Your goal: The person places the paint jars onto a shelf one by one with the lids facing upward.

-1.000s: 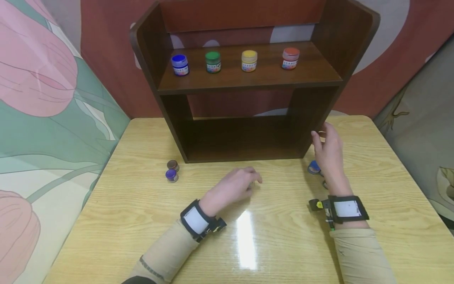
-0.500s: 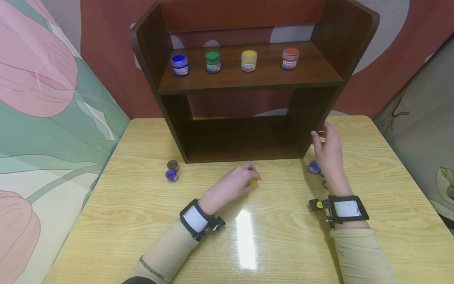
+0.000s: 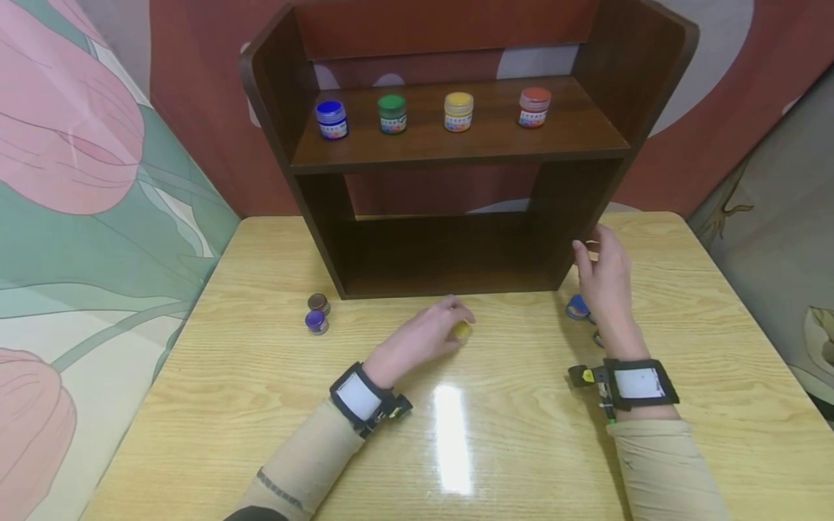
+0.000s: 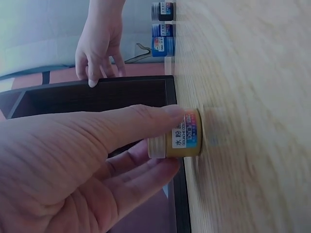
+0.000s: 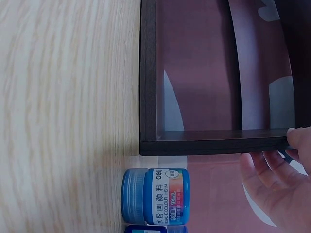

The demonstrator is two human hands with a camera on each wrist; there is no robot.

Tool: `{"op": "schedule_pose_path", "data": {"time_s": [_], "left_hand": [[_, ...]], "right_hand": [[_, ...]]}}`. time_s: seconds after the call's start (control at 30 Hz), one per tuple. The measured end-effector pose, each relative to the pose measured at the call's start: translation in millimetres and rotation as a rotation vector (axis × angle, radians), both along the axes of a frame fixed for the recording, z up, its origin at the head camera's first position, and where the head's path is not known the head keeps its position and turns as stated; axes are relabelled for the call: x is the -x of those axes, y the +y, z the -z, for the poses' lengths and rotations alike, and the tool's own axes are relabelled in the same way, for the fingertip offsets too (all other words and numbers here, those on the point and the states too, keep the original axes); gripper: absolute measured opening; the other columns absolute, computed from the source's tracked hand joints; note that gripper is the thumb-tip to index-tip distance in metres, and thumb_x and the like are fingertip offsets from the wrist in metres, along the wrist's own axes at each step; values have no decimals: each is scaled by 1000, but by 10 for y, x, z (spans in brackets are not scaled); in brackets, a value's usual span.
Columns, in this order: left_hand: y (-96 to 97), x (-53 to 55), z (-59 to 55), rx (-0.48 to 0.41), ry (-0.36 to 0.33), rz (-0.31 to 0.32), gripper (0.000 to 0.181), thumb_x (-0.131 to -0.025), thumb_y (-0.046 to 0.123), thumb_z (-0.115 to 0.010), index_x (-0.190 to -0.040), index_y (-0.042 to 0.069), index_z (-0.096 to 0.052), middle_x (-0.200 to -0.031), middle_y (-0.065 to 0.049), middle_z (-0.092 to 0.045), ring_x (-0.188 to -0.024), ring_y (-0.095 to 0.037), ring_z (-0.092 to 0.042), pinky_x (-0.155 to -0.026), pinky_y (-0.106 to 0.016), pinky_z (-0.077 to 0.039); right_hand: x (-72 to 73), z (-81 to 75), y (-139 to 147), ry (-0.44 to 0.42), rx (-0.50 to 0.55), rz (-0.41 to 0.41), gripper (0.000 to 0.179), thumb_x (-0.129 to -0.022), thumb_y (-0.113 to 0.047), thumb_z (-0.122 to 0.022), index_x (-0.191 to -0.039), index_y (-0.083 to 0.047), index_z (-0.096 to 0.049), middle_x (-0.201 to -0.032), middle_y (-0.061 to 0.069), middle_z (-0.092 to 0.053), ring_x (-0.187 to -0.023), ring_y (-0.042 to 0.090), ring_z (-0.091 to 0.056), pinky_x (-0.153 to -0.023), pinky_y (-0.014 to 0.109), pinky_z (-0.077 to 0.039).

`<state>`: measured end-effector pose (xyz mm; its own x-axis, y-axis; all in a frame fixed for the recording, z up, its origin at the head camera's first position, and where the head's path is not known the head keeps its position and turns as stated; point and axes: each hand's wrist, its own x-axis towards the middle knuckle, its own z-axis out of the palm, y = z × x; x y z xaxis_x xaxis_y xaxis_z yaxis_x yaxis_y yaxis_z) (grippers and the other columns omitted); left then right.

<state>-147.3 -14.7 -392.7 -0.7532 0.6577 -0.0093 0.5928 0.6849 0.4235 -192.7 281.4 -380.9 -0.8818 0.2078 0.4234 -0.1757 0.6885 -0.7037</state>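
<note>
My left hand (image 3: 423,334) pinches a mustard-yellow gouache paint jar (image 4: 184,136) between thumb and fingers. In the left wrist view the jar stands upright, its base at or very near the table, in front of the shelf's lower opening. My right hand (image 3: 606,278) rests against the dark brown wooden shelf (image 3: 459,158), at its right side panel. In the right wrist view the thumb tip lies at the panel's front edge, and the fingers touch its outer face. Light blue (image 5: 167,196), dark blue (image 5: 146,229) and black (image 4: 163,10) paint jars stand below that hand.
Blue (image 3: 332,120), green (image 3: 392,114), yellow (image 3: 458,112) and red (image 3: 534,108) paint jars stand spaced along the upper shelf board. Brown (image 3: 318,303) and purple (image 3: 316,322) jars sit close together on the wooden table (image 3: 260,405), left of the shelf's front.
My left fingers have drawn in around the mustard-yellow jar and shifted slightly left, and the jar now shows between them. My right hand holds its place at the shelf.
</note>
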Motion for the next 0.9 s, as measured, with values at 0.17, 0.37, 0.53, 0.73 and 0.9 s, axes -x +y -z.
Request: {"op": "schedule_pose_path", "data": {"time_s": [0.17,0.37,0.53,0.73,0.9], "left_hand": [[17,-7,19,13,10,-33,43,-89,11,-73,-130,12,-61,-131,-5,-60,-104,-14,-64,-88,-21,-57],[47,-5,44,3,15,-73,38,-89,12,-74,-124,9,-60,-110,-5,-62,-90,-12,-61,-76,-18,-56],[50,-7,50,-3,34,-66,31,-90,12,-73,-119,10,-63,-110,-5,-65,-90,-13,-63,-75,-18,-56],[55,-14,32,-62,51,-65,32,-88,7,-74,-119,11,-66,-117,-4,-71,-103,-16,-69,-88,-23,-58],[57,-21,3,-123,46,-102,36,-88,6,-73,-123,12,-66,-124,-5,-71,-110,-18,-69,-95,-27,-57]], "right_hand": [[10,1,3,-2,1,-3,40,-105,-21,-49,-140,-2,-49,-132,24,-58,-116,42,-61,-87,53,-57],[13,-5,-6,8,-4,-3,40,-105,-21,-49,-139,-1,-49,-131,23,-59,-116,39,-62,-87,54,-57],[22,4,3,9,-8,1,39,-105,-21,-48,-138,0,-49,-132,23,-58,-116,39,-62,-87,54,-57],[18,6,7,10,-3,0,39,-105,-21,-48,-137,1,-49,-131,24,-58,-116,39,-62,-87,53,-57],[10,13,9,-10,0,1,40,-105,-22,-47,-137,0,-49,-132,22,-58,-118,38,-61,-87,53,-56]]}}
